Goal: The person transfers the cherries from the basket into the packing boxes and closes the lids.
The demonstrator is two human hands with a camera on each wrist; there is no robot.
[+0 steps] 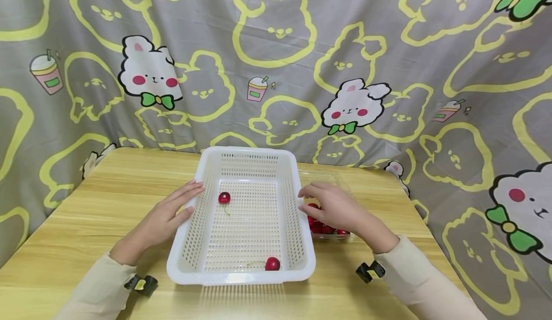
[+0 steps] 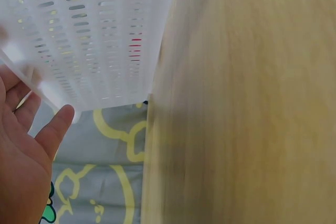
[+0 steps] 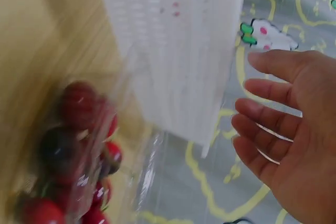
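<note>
A white plastic basket [image 1: 241, 277] with slotted walls stands on the table, a red cherry [image 1: 224, 197] with a green stem inside at the left and another cherry [image 1: 272, 264] at its near end. My left hand [image 1: 166, 217] rests on the basket's left rim, fingers fairly straight; the left wrist view shows thumb and fingers at the rim. Beside the right rim, my right hand [image 1: 332, 207] hovers with loosely bent fingers, holding nothing. Beneath it sits a clear plastic box [image 1: 329, 236] of red cherries [image 3: 79, 103], partly hidden by the hand in the head view.
The wooden table [image 1: 108, 190] carries the basket and the box. Behind it and at both sides hangs a grey curtain [image 1: 276, 109] with yellow outlines and cartoon rabbits. The clear box lid [image 1: 323, 177] lies past my right hand.
</note>
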